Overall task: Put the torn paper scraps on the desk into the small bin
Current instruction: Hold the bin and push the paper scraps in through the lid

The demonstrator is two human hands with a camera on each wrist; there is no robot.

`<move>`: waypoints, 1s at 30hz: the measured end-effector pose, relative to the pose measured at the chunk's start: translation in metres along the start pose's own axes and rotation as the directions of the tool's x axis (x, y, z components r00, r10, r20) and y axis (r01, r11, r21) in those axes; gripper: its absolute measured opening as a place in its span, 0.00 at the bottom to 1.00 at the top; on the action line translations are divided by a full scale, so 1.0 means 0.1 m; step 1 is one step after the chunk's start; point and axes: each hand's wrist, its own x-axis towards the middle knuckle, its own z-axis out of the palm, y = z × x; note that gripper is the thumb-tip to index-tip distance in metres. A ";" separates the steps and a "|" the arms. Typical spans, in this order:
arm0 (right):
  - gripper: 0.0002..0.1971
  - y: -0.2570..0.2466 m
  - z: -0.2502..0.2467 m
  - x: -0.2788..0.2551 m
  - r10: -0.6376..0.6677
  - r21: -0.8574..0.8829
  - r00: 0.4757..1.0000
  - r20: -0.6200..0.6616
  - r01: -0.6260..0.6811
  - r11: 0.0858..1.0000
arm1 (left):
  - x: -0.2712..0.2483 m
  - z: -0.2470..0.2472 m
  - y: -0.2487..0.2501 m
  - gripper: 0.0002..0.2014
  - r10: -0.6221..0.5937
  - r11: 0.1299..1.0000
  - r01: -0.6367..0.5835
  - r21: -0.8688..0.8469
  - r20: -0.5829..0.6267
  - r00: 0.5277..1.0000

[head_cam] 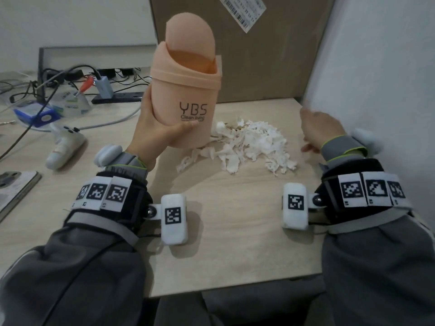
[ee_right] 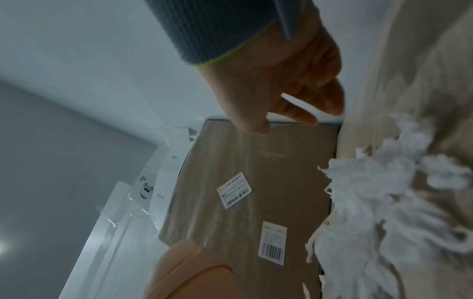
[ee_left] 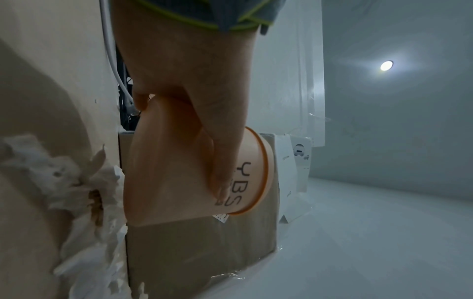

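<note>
My small bin [head_cam: 186, 90] is peach plastic with "YBS Clean living" printed in black, its domed swing lid tipped open. It is off the bench [head_cam: 235, 231], leaning a little. The torn paper scraps [head_cam: 247, 147], white and ragged, lie heaped on the bench just beside and below it.

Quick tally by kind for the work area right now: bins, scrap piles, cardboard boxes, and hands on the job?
Peach bin, held in the left hand's grip: 1
Pile of torn white paper scraps on the desk: 1 (pieces too many to count)
Cardboard box behind: 1
Hands: 2, left hand, right hand empty beside the pile
Total: 5
</note>
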 end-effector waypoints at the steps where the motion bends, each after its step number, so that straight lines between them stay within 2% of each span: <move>1: 0.30 0.00 0.01 -0.03 0.042 0.007 0.996 0.082 -0.043 0.999 | 0.01 -0.01 -0.01 0.56 -0.003 1.000 0.003 -0.004 -0.008 1.000; 3: 0.27 -0.02 0.06 -0.09 0.080 0.079 0.968 0.239 -0.101 0.992 | 0.01 -0.01 -0.02 0.56 -0.010 1.000 0.010 -0.012 -0.020 1.000; 5: 0.23 -0.06 0.11 -0.15 0.031 0.150 0.944 0.329 -0.084 0.985 | 0.01 -0.01 -0.04 0.54 -0.013 1.000 0.012 -0.023 -0.027 1.000; 8: 0.17 -0.13 0.16 -0.19 -0.139 0.298 0.922 0.361 0.027 0.954 | 0.03 -0.02 -0.06 0.49 -0.026 0.999 0.024 -0.032 -0.045 0.999; 11: 0.12 -0.14 0.15 -0.20 -0.300 0.391 0.904 0.304 0.168 0.905 | 0.04 -0.03 -0.07 0.57 -0.036 0.999 0.034 -0.034 -0.050 0.998; 13: 0.09 -0.11 0.14 -0.19 -0.340 0.330 0.914 0.220 0.259 0.908 | 0.03 -0.03 -0.07 0.60 -0.043 0.999 0.042 -0.032 -0.051 0.998; 15: 0.12 -0.07 0.13 -0.18 -0.362 0.196 0.909 0.208 0.324 0.926 | 0.02 -0.03 -0.07 0.58 -0.046 0.999 0.044 -0.031 -0.055 0.997; 19: 0.28 -0.05 0.12 -0.20 -0.356 -0.114 0.858 0.369 0.422 0.899 | 0.04 -0.01 -0.07 0.53 -0.046 0.999 0.045 -0.031 -0.051 0.998; 22: 0.34 -0.07 0.15 -0.23 -0.349 -0.205 0.816 0.461 0.481 0.852 | 0.02 -0.01 -0.05 0.54 -0.044 0.999 0.043 -0.033 -0.031 0.999; 26: 0.26 -0.09 0.20 -0.25 -0.379 -0.246 0.805 0.456 0.523 0.816 | 0.02 -0.01 -0.04 0.56 -0.047 0.998 0.046 -0.030 -0.025 0.999; 28: 0.21 -0.11 0.21 -0.26 -0.427 -0.295 0.813 0.397 0.553 0.779 | 0.02 -0.01 -0.04 0.58 -0.046 0.999 0.045 -0.024 -0.023 0.999; 30: 0.15 -0.13 0.20 -0.25 -0.507 -0.289 0.815 0.280 0.575 0.765 | 0.02 -0.01 -0.04 0.60 -0.047 0.999 0.047 -0.018 -0.023 0.999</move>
